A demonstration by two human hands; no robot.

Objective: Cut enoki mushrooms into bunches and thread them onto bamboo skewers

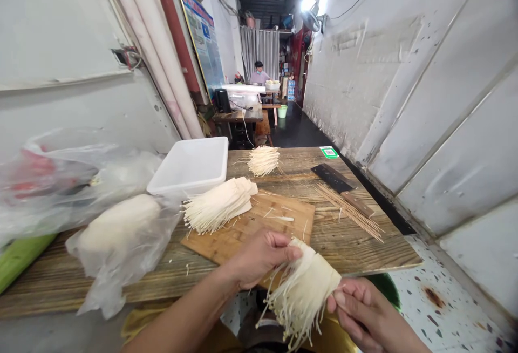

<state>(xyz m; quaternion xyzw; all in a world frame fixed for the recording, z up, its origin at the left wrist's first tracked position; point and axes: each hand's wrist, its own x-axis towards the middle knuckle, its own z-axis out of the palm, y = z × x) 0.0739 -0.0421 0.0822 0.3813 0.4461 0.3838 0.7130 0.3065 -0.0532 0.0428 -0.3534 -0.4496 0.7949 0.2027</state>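
Note:
A bunch of enoki mushrooms [305, 288] hangs in front of me past the table's near edge, its thin stems and small caps drooping down. My left hand [265, 258] pinches its upper left corner between thumb and fingers. At its right end, my right hand [366, 310] is closed with its fingertips on the corner; whether a skewer is in that grip cannot be made out. Behind the left hand, a pile of enoki mushrooms [220, 204] lies partly on the wooden cutting board [297, 215]. Another stack of enoki [264, 160] sits farther back on the table.
Thin wooden skewers [350, 212] and a cleaver [335, 180] lie at the right. A white plastic tub [190, 167] stands back left, near a bagged white bundle [121, 229] and a green vegetable [24, 258]. A person [259, 75] is at a far table.

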